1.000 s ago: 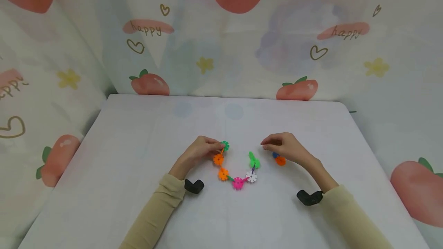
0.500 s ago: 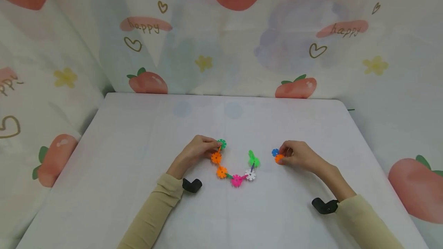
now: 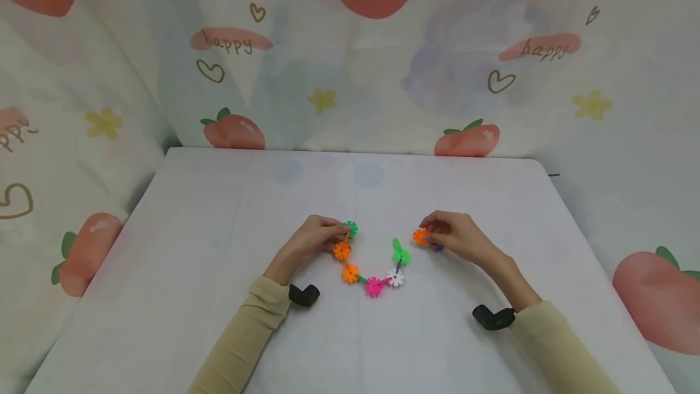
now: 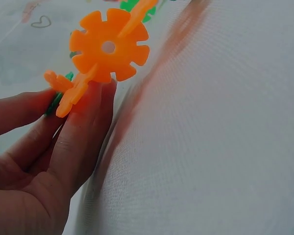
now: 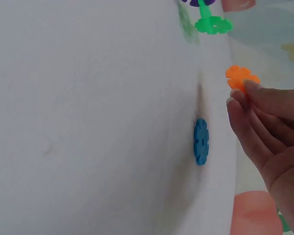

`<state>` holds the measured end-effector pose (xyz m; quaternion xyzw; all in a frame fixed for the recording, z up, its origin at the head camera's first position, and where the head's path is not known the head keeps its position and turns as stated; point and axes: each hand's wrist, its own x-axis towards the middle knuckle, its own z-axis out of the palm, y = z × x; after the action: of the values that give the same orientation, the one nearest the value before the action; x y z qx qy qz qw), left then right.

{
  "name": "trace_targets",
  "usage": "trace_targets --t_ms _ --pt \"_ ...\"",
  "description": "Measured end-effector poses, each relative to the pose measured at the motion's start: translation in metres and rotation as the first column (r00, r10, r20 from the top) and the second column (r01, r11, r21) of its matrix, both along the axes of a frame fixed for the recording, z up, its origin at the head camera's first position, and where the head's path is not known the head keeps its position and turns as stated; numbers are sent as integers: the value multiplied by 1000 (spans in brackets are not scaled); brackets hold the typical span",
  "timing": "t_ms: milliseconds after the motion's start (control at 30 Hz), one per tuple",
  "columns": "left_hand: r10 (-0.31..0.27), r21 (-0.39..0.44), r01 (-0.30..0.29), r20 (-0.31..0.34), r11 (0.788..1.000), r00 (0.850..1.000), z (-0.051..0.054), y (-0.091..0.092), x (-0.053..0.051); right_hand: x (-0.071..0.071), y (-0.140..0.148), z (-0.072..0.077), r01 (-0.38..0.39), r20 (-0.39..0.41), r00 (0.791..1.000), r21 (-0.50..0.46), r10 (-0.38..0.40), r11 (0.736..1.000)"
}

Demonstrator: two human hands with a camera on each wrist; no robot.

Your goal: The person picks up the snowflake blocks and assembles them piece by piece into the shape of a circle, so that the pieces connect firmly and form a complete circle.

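Observation:
My left hand (image 3: pixel 314 237) pinches the far left end of a curved chain of notched plastic snowflake discs, at its green disc (image 3: pixel 352 228). From there the chain runs through an orange disc (image 3: pixel 342 252), a second orange disc (image 3: pixel 350 273), a pink disc (image 3: pixel 374 287) and a white disc (image 3: pixel 395 278) to light green discs (image 3: pixel 402 257) at the right end. A loose orange disc (image 5: pixel 238 78) is held between thumb and fingertips of my right hand (image 3: pixel 459 235), above the table and right of the chain. Below that hand a blue disc (image 5: pixel 201 142) lies flat.
A white cloth covers the table (image 3: pixel 219 199). Behind it and at the sides hang printed curtains (image 3: pixel 372 78) with fruit and hearts. Each wrist wears a black camera, the left one (image 3: pixel 304 295) close to the chain.
My right hand has reached the orange disc beside the blue one, picked it up and brought it left towards the light green end. The left hand stays nearly still.

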<state>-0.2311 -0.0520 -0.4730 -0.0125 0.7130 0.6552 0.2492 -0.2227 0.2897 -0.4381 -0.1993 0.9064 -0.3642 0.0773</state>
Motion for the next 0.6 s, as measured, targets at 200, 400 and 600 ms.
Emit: trace_targets --t_ms 200,400,600 --pt "-8 -8 8 2 1000 1000 -2 1 0 -8 -21 3 4 -10 1000 -23 -4 1000" --pt "-26 -13 26 -21 1000 999 -1 4 -3 -18 -42 4 -8 17 1000 -116 10 993" --pt "-36 -34 35 -48 999 998 1 6 -6 -25 -61 3 -16 10 1000 -138 17 990"
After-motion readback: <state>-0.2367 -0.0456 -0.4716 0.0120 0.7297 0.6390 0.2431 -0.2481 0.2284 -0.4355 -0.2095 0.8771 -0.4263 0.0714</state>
